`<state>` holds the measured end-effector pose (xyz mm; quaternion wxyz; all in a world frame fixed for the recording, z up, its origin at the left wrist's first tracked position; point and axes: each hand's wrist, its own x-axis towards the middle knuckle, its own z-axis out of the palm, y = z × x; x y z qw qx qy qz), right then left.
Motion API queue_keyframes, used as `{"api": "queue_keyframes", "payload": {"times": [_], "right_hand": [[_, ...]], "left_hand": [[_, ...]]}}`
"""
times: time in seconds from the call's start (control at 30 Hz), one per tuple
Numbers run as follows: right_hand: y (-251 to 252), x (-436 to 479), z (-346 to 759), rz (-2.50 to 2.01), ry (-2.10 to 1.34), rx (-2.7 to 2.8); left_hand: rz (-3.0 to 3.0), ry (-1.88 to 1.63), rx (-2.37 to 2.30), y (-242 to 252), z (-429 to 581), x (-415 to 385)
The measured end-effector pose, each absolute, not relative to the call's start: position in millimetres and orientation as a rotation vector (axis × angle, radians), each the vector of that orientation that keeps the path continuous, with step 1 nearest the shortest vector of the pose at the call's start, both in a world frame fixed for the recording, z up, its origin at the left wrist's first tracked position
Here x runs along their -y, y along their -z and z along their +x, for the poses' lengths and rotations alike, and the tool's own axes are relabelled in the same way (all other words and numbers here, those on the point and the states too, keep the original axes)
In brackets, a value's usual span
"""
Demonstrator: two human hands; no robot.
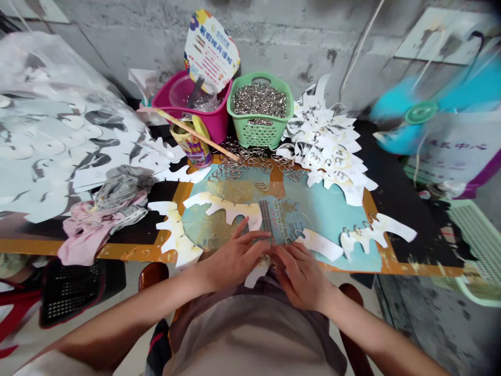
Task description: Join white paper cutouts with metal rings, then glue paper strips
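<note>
My left hand [235, 261] and my right hand [303, 274] meet at the table's front edge, fingertips close together. Between them they grip a white cut-out piece [256, 275], whose end sticks out below my left fingers; the rest is mostly covered. Just beyond my left hand lies a scalloped white cut-out [227, 206] with yellowish smears. Another cut-out [178, 235] rests to its left. Close to my right fingers is a white strip [323, 245] with metal rings at its end. Farther right lies a cut-out [376, 235] with several rings along its edge.
Loose metal rings [246, 162] lie before a green basket [260, 133] full of them. A stick [199, 136] leans across a yellow-purple cup [191, 149] by a pink basket [219, 122]. Cut-outs are heaped right [324, 141]; a cloth [117, 203] lies left. A blue fan [420, 112] stands right.
</note>
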<state>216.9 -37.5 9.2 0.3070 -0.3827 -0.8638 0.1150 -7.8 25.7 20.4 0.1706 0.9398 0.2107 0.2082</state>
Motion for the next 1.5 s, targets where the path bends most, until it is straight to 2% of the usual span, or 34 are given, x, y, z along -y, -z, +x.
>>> {"api": "queue_keyframes", "payload": {"times": [0.13,0.4,0.8,0.97,1.17,1.5], "right_hand": [[-10.5,37.1,223.0,-1.084,-0.306,2.283],[-6.7,41.7,225.5,-1.132,-0.391,2.306],[-9.0,40.1,222.6,-1.101,-0.279,2.486],[-11.4,39.5,221.7,-1.105,-0.251,2.501],[-12.5,39.3,220.4,-1.096,-0.248,2.48],[-9.7,39.5,226.3,-1.092,-0.378,2.468]], "left_hand": [[2.715,-0.554,-0.506,-20.6,2.8,-38.6],[2.757,-0.776,-0.433,-10.9,-6.9,-36.6],[2.644,-0.569,-0.422,-27.8,-17.5,-35.1],[2.715,-0.748,-0.636,-21.0,-15.8,-26.4],[2.771,-0.84,-0.451,-4.9,-11.1,-29.6],[2.687,-0.633,-0.534,-10.2,-13.0,-26.2]]}}
